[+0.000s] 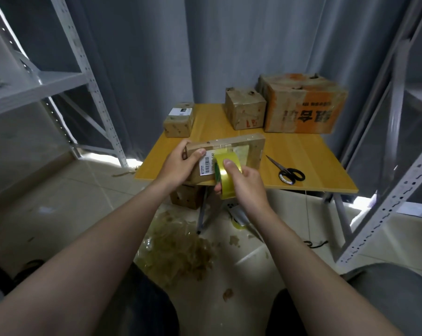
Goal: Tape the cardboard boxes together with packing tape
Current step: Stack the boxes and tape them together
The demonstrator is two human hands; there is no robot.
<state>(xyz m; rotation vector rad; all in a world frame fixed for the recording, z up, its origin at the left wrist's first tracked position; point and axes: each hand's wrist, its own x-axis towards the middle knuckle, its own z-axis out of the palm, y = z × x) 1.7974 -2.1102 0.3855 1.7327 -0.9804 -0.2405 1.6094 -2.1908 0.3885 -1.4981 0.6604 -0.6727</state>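
Note:
A flat cardboard box (251,147) with a barcode label lies tilted at the near edge of the yellow table (302,151). My left hand (179,163) grips its left end, thumb on top. My right hand (246,185) holds a roll of yellowish packing tape (225,170) against the box's top, thumb pressed on the roll. A glossy strip of tape runs across the box ahead of the roll. Black-handled scissors (286,172) lie on the table to the right of the box.
A large orange-printed box (302,105), a medium box (245,109) and two small stacked boxes (179,120) stand at the table's back. Another box (187,196) sits under the table. Crumpled tape scraps (178,248) litter the floor. Metal shelving (35,83) flanks both sides.

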